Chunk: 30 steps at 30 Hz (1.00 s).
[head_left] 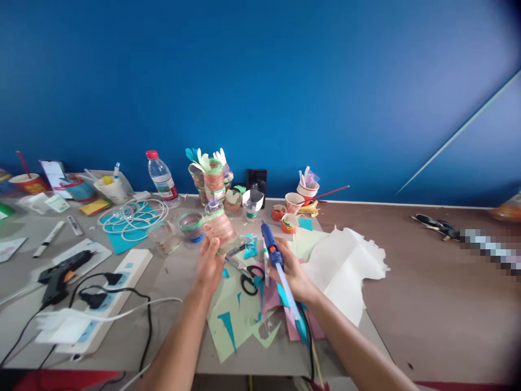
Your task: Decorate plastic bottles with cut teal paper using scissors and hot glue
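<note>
My left hand (pixel 209 262) is closed around the lower side of a cut plastic bottle top (pixel 220 228) wound with brownish-pink cord, its neck pointing up and away. In my right hand (pixel 292 269) is a blue hot glue gun (pixel 271 243), nozzle up and away, a long pale glue stick trailing from its back. The nozzle is apart from the bottle piece. Between and below the hands lie scissors (pixel 249 278) with black handles on pale green paper (pixel 222 339), among pink sheets and blue scraps. A white marker (pixel 266 266) is beside the glue gun.
A power strip (pixel 118 296) with plugs and cables and a black glue gun (pixel 61 277) are at left. Behind stand a red-capped bottle (pixel 161 179), wrapped bottle pieces with paper petals (pixel 214 179), and paper cups (pixel 293 202). Crumpled white paper (pixel 342 266) lies right.
</note>
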Motion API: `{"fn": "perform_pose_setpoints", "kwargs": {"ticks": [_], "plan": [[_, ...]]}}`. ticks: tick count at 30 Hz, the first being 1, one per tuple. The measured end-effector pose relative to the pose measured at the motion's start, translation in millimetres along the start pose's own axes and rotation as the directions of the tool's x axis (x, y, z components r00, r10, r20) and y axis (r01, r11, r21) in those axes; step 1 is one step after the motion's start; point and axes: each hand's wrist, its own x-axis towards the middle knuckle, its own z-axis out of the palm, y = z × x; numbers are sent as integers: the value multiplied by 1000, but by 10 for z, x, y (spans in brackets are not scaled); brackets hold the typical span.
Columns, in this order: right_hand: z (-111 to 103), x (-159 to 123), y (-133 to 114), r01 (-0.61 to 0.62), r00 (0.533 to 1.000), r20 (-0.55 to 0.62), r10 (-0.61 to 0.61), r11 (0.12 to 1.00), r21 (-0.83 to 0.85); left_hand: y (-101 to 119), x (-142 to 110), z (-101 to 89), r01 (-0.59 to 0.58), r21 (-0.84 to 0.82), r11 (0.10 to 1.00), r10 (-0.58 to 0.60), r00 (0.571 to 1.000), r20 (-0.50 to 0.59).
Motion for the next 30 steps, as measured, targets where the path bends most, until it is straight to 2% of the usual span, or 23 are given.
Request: {"fn": "perform_pose_setpoints", "kwargs": {"ticks": [3, 7, 13, 18, 21, 23, 26, 28, 30], "plan": [[22, 12, -80, 13, 998, 62, 1, 976, -217, 13, 16, 1, -43, 7, 999, 43, 999, -20], [73, -45, -201, -50, 973, 174, 153, 873, -486, 34, 30, -10, -129, 45, 991, 132, 989, -73], [194, -152, -313, -69, 917, 234, 322, 708, -703, 2, 54, -69, -233, 137, 963, 244, 967, -73], [328, -178, -309, -48, 888, 249, 387, 615, -787, -35, 72, -87, -225, 155, 962, 239, 968, -80], [316, -194, -321, 9, 886, 285, 365, 600, -800, -42, 75, -87, -212, 154, 965, 224, 972, -69], [248, -183, -346, 32, 896, 289, 337, 600, -799, -41, 79, -80, -208, 152, 966, 221, 972, -75], [107, -75, -402, -10, 926, 232, 298, 633, -774, -37, 88, -65, -211, 139, 968, 224, 970, -89], [51, 78, -436, -40, 948, 183, 262, 665, -746, -38, 93, -60, -225, 162, 961, 241, 966, -94], [71, 282, -455, -34, 955, 171, 244, 660, -750, -39, 96, -59, -250, 200, 947, 273, 958, -93]]}}
